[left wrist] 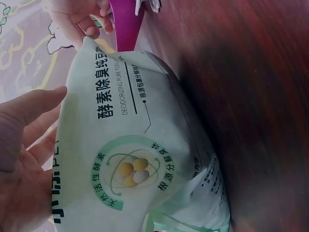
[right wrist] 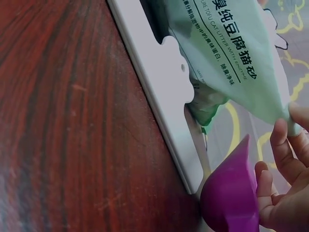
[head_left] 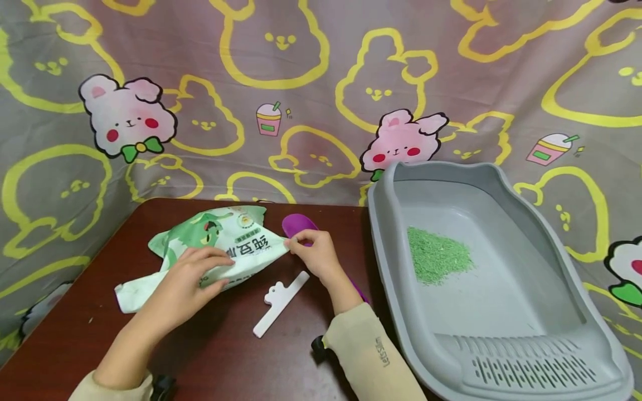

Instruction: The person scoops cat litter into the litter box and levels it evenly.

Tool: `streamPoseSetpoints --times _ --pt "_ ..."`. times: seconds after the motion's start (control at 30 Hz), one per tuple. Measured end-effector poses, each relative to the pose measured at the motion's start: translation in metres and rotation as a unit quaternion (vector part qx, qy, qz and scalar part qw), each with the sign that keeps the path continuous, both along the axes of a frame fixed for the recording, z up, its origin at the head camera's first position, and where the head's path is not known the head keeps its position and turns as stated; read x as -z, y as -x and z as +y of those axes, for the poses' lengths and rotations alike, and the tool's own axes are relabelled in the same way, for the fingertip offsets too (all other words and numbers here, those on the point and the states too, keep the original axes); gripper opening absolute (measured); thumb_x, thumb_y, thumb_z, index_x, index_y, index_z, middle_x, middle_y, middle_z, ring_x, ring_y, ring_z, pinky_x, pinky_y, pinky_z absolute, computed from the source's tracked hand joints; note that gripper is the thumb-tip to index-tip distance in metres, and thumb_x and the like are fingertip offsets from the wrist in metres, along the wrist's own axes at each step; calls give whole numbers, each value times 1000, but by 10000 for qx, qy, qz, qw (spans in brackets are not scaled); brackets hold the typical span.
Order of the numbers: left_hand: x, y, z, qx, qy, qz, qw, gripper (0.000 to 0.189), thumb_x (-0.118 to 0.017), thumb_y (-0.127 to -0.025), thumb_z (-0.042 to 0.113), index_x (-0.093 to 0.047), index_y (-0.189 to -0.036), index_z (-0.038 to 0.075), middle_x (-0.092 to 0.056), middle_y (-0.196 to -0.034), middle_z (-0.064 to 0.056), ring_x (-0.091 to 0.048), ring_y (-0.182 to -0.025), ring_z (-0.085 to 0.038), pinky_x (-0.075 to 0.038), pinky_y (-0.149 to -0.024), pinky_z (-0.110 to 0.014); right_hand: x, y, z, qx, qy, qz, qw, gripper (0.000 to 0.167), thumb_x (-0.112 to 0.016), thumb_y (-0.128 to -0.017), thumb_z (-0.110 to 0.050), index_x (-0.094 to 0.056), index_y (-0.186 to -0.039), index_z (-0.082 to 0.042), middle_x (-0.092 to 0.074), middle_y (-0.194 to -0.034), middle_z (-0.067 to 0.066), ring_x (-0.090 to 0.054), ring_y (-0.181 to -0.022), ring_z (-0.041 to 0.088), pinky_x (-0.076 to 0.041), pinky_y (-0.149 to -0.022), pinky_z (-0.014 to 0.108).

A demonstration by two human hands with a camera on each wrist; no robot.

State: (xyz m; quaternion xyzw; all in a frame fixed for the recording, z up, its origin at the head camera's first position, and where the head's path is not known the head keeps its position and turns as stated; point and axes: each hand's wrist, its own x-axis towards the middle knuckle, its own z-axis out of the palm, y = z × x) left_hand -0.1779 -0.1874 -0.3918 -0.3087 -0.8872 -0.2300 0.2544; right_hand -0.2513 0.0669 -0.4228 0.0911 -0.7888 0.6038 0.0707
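Note:
A pale green bag of tofu cat litter (head_left: 251,245) lies on the table at the left, its top edge drawn out to one corner. My right hand (head_left: 317,253) pinches that corner between thumb and fingers. Over the bag's near side is my left hand (head_left: 193,278), fingers loosely extended; in the left wrist view its thumb (left wrist: 41,104) lies along the bag's edge, while the bag partly hides the other fingers. Below the right hand lies a purple scoop (head_left: 297,224), its handle partly hidden by the forearm. A white bag clip (head_left: 282,303) rests between the two arms.
A grey litter box (head_left: 381,250) stands at the right, with green litter pellets (head_left: 436,256) heaped on its floor and a slotted step at its near end. Behind the dark wooden table (head_left: 220,356) hangs a cartoon-printed curtain (head_left: 311,100).

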Motion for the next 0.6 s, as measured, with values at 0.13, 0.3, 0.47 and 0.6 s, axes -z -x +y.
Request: streamPoseSetpoints --times 0.13,0.3,0.47,0.6 --pt "2 1 -1 -85 85 -236 9996 37 -85 -70 -1 -75 -103 10 -69 -106 -2 -59 -99 -24 -49 -82 -45 0 0 0 -26 -27 23 10000 13 -76 -84 -10 -73 -79 1 -68 -71 6 -52 -71 8 -41 -62 19" --pt "2 3 -2 -107 148 -547 9983 32 -83 -73 -2 -75 -101 9 -69 -101 -2 -63 -99 -27 -46 -95 -54 -1 -2 0 78 -174 109 9998 12 -76 -84 -9 -72 -80 1 -70 -76 10 -55 -75 9 -45 -67 20" --pt "3 4 -4 -51 193 -511 9985 27 -82 -73 -1 -77 -97 11 -70 -94 1 -64 -92 -24 -47 -95 -55 -4 -11 -3 180 -535 741 9957 11 -76 -83 -5 -72 -91 -1 -71 -90 15 -62 -88 27 -48 -81 28" --pt "2 5 -7 -34 163 -517 9985 24 -82 -73 1 -77 -94 12 -71 -92 2 -66 -87 -21 -50 -91 -53 -7 -22 -6 295 -869 1573 9833 17 -78 -81 -6 -73 -97 -6 -68 -99 10 -54 -99 32 -42 -84 34"
